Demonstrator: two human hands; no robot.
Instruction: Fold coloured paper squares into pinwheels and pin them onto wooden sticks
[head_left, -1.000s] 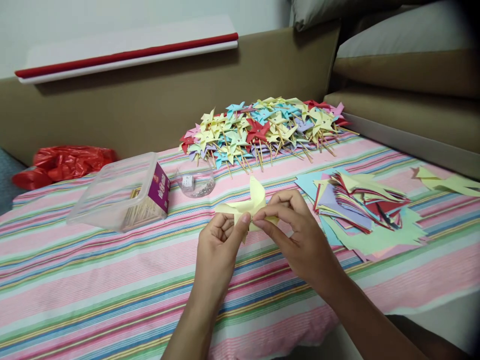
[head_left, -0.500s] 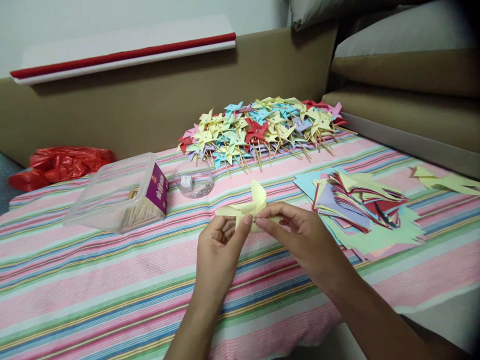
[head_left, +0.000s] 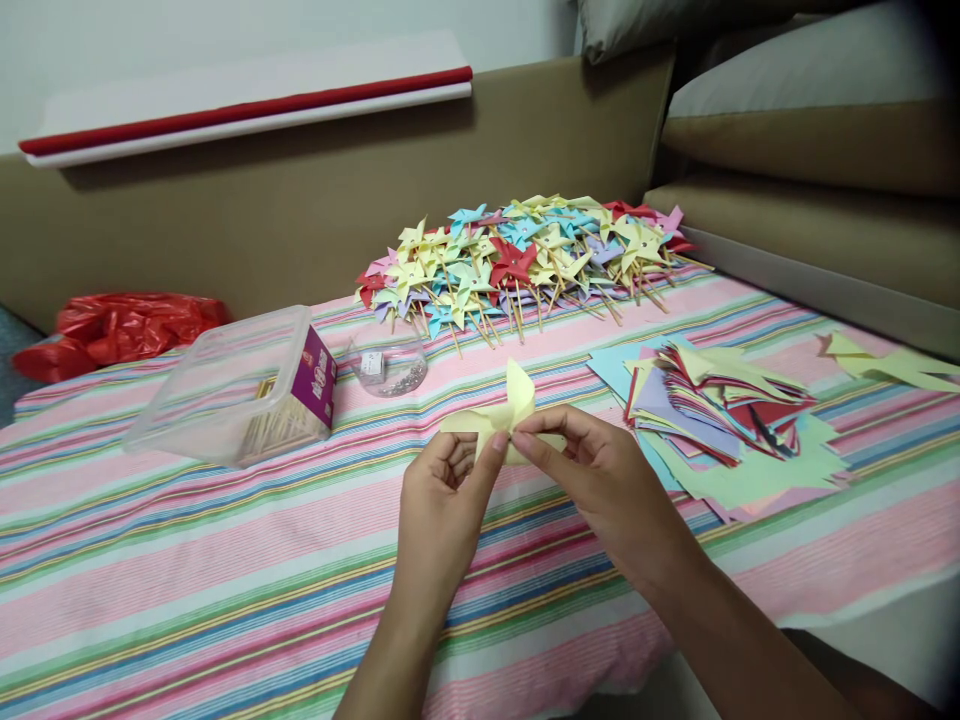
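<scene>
Between my hands is a pale yellow paper pinwheel (head_left: 519, 390), held above the striped cloth with one blade pointing up. My left hand (head_left: 448, 490) grips it from the left, thumb pressed near its centre and the other fingers curled behind. From the right, my right hand (head_left: 592, 465) pinches at the centre with thumb and index finger. Whatever small piece may sit between those fingertips is too hidden to make out. No stick shows on this pinwheel.
Finished pinwheels on sticks (head_left: 517, 260) are heaped at the back. A clear plastic box of sticks (head_left: 225, 370) and a round clear container (head_left: 401, 370) stand left. Stacked coloured paper (head_left: 720, 400) with dark-handled scissors (head_left: 769, 432) lies right, near a yellow paper piece (head_left: 892, 362).
Both hands and the yellow pinwheel have shifted very slightly to the right. The grip looks the same, and the other things stay where they were.
</scene>
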